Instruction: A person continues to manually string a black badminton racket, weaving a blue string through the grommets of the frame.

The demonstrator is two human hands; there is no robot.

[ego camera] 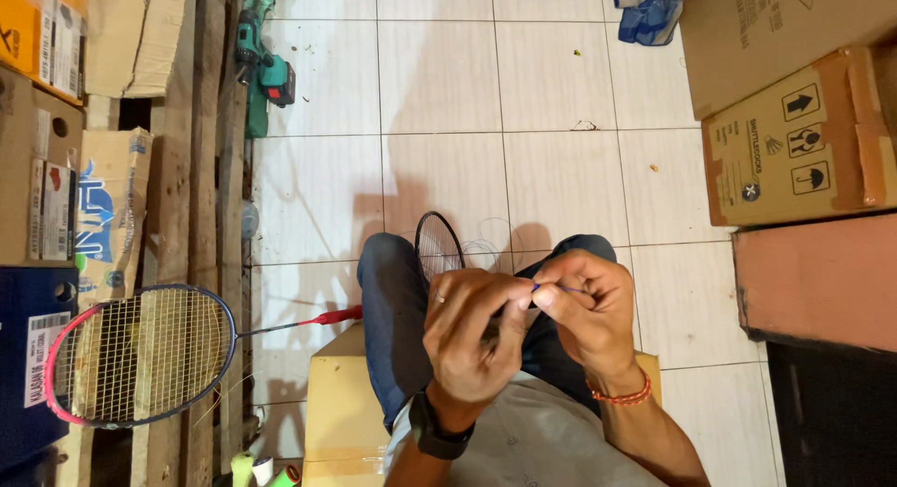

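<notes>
- String (559, 287), thin and blue, is pinched at the fingertips of both hands, up in front of the person's chest.
- The left hand (474, 333) is closed, with its thumb and fingers pressed on the string. It has a ring on one finger and a dark watch (437, 434) on the wrist.
- The right hand (587, 317) is closed too, and it grips the same string just beside the left hand. A red band (620, 394) is around that wrist.
- The two hands touch each other at the fingertips.
- Behind the hands, a dark racket (438, 245) rests on the person's lap, between the knees. Only its round head shows, and the hands hide the rest.
- Some loose thin string (486, 249) curls just beside that racket head, over the floor.
- The person wears blue jeans (388, 309) and a grey shirt (533, 440), and sits on a yellow-brown box (341, 412).
- Another racket (140, 354), with a pink and dark blue frame and a red grip, lies well apart on wooden boards (201, 169).
- A green power drill (263, 71) lies on the white tile floor (448, 94), near the boards.
- Cardboard boxes (794, 141) stand at the other side of the floor, and more boxes (56, 169) are stacked near the boards.
- A blue bag (649, 15) lies at the far edge of the floor.
</notes>
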